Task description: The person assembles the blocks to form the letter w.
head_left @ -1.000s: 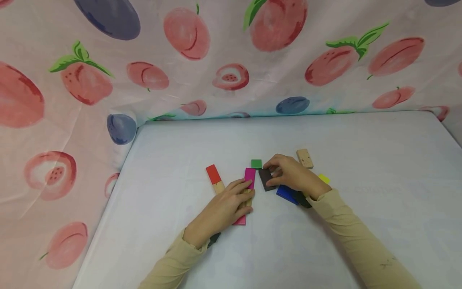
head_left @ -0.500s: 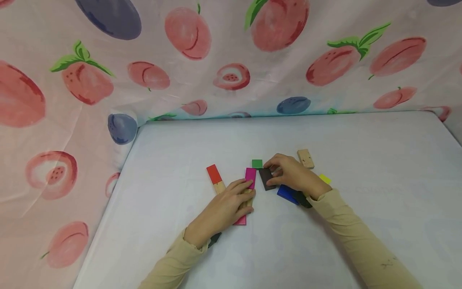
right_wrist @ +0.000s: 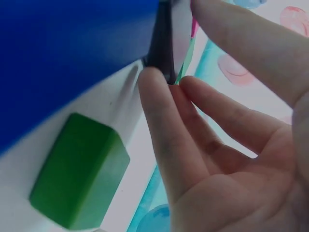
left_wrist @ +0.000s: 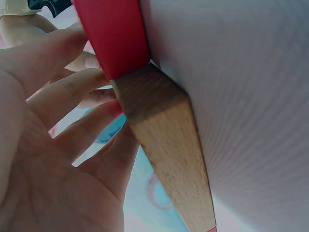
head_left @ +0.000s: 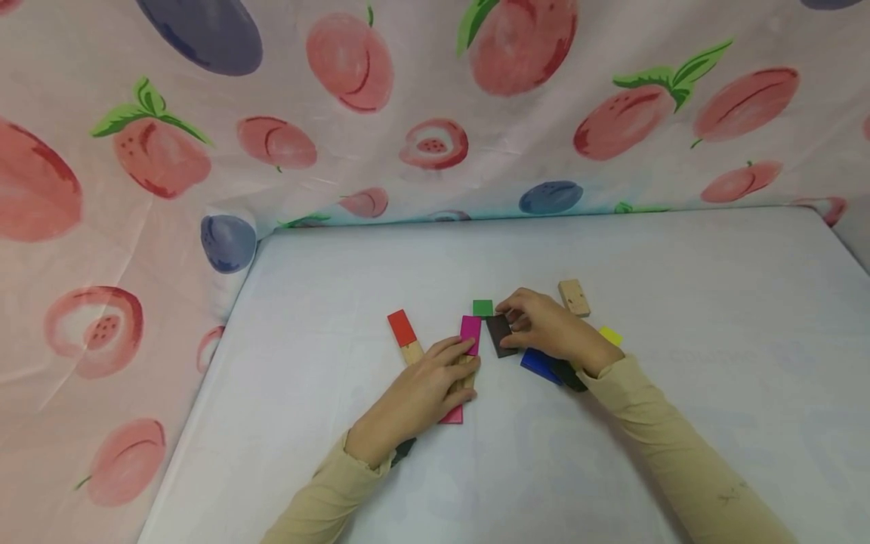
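My right hand [head_left: 544,325] pinches a flat black-brown block [head_left: 499,335] between thumb and fingers, low at the table. The right wrist view shows the same dark block [right_wrist: 163,46] edge-on at the fingertips. A green block [head_left: 482,307] sits just behind it. My left hand [head_left: 424,389] lies over a row of blocks with relaxed fingers, a fingertip on the magenta block [head_left: 470,331]. Under this hand are plain wooden pieces [head_left: 469,380] and a pink block [head_left: 453,415], partly hidden. The left wrist view has a red block [left_wrist: 116,41] and a wooden block [left_wrist: 169,150] beside the fingers.
A red block [head_left: 402,328] meets a wooden block [head_left: 411,352] left of the left hand. Around the right wrist are blue [head_left: 540,365], dark [head_left: 568,375] and yellow [head_left: 610,335] blocks, plus a wooden one [head_left: 574,298] behind. Fruit-print cloth [head_left: 381,166] bounds the white table.
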Demonstrator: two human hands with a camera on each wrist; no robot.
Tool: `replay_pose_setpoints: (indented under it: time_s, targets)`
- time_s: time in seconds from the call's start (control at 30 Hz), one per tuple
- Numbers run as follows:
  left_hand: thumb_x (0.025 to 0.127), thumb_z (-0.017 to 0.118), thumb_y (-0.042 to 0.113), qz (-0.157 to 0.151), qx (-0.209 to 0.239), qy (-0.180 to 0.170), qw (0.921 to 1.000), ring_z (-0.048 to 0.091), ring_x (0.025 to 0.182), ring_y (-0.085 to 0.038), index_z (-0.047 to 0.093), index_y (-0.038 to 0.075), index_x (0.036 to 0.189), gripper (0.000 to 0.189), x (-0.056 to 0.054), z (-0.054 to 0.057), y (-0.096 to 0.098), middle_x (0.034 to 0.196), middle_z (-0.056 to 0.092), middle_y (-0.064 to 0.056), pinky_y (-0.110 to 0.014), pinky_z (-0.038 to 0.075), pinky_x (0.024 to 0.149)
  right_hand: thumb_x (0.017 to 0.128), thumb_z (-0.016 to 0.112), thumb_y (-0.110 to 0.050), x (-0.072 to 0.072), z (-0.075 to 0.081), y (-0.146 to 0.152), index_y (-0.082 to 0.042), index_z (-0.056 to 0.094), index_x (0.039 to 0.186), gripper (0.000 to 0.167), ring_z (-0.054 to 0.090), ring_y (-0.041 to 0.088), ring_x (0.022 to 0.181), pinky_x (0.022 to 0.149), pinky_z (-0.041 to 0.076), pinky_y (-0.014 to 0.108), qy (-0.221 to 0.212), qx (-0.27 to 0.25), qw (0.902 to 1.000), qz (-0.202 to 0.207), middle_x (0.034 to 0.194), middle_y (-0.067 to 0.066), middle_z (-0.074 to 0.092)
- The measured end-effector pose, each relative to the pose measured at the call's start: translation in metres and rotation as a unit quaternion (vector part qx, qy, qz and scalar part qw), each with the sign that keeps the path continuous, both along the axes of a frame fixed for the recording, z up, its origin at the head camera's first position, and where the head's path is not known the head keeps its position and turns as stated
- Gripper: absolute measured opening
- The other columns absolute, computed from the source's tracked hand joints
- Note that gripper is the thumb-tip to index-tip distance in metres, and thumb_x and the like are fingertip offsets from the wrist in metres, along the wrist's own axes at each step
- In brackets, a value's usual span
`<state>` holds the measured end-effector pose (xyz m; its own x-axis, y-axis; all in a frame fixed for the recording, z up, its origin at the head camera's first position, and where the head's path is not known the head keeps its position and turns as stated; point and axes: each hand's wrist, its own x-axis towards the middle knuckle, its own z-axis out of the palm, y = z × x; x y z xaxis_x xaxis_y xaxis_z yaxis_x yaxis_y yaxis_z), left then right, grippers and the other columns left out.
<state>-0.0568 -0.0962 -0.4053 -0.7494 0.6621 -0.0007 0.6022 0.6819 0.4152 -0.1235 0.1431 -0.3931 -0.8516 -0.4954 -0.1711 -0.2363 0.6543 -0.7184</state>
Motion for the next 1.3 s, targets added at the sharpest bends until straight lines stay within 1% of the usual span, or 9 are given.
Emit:
replay_pose_setpoints:
  time_s: [0.1,0.3,0.57,0.67,0.87,1.03,1.13,1.3]
  targets:
    - [0.094,0.07,0.027,-0.001,0.001,0.003,1.0,0.036,0.144,-0.026,0.063,0.007,0.134,0.045,0.0,0.0,0.0,0.151,0.047,-0.01,-0.035,0.041,0.113,0.089,0.074,-0.011,0.001,0.001,0.001,0.007,0.057,0.128,0.046,0.064,0.034,0.109,0.094,0.056,0.045,0.017,0.016,0.9997,0.002,0.122,0.019,0.058]
    - [0.093,0.071,0.027,0.0,0.004,0.006,1.0,0.037,0.144,-0.026,0.063,0.007,0.134,0.046,-0.001,-0.001,-0.001,0.15,0.048,-0.01,-0.034,0.042,0.112,0.089,0.075,-0.012,0.005,0.003,0.006,0.006,0.059,0.126,0.044,0.062,0.034,0.11,0.096,0.054,0.047,0.039,0.022,0.999,0.001,0.121,0.018,0.059]
    - [0.093,0.071,0.027,0.001,0.003,0.005,1.0,0.037,0.144,-0.026,0.063,0.007,0.134,0.046,-0.001,-0.001,-0.001,0.15,0.048,-0.01,-0.034,0.043,0.112,0.087,0.077,-0.014,0.012,0.006,0.01,0.004,0.064,0.119,0.039,0.064,0.03,0.105,0.092,0.056,0.046,0.064,0.045,0.9969,0.013,0.117,0.015,0.062]
    - [0.093,0.071,0.027,0.002,0.006,0.004,1.0,0.037,0.144,-0.026,0.063,0.007,0.134,0.046,0.0,-0.001,-0.002,0.15,0.048,-0.01,-0.034,0.042,0.112,0.086,0.078,-0.014,0.015,0.007,0.012,0.002,0.065,0.117,0.037,0.063,0.027,0.102,0.091,0.056,0.044,0.069,0.056,0.9959,0.017,0.116,0.013,0.062]
    - [0.093,0.071,0.027,0.004,0.007,0.004,1.0,0.036,0.144,-0.026,0.063,0.007,0.133,0.046,0.0,-0.001,-0.002,0.151,0.047,-0.01,-0.034,0.043,0.112,0.087,0.078,-0.016,0.021,0.009,0.016,0.0,0.067,0.117,0.036,0.061,0.023,0.101,0.091,0.055,0.044,0.067,0.06,0.9958,0.019,0.115,0.011,0.063]
    - [0.093,0.071,0.027,0.004,0.005,0.002,1.0,0.036,0.144,-0.026,0.063,0.007,0.134,0.046,0.0,-0.001,-0.002,0.151,0.047,-0.009,-0.033,0.043,0.111,0.086,0.078,-0.017,0.028,0.011,0.018,-0.001,0.068,0.115,0.034,0.061,0.021,0.098,0.089,0.056,0.043,0.084,0.057,0.9946,0.02,0.112,0.009,0.064]
    - [0.093,0.071,0.027,0.004,0.005,0.0,1.0,0.036,0.144,-0.026,0.063,0.007,0.134,0.046,0.0,-0.001,-0.002,0.151,0.047,-0.01,-0.033,0.043,0.111,0.086,0.079,-0.016,0.031,0.013,0.019,-0.002,0.069,0.113,0.033,0.062,0.022,0.098,0.089,0.056,0.043,0.096,0.06,0.9934,0.023,0.111,0.009,0.065]
    - [0.093,0.071,0.027,0.005,0.003,-0.006,1.0,0.036,0.144,-0.026,0.062,0.007,0.135,0.047,0.0,0.001,-0.001,0.151,0.047,-0.01,-0.033,0.042,0.111,0.085,0.078,-0.013,0.035,0.015,0.023,-0.001,0.069,0.113,0.031,0.064,0.025,0.102,0.092,0.056,0.046,0.1,0.066,0.9925,0.021,0.111,0.01,0.066]
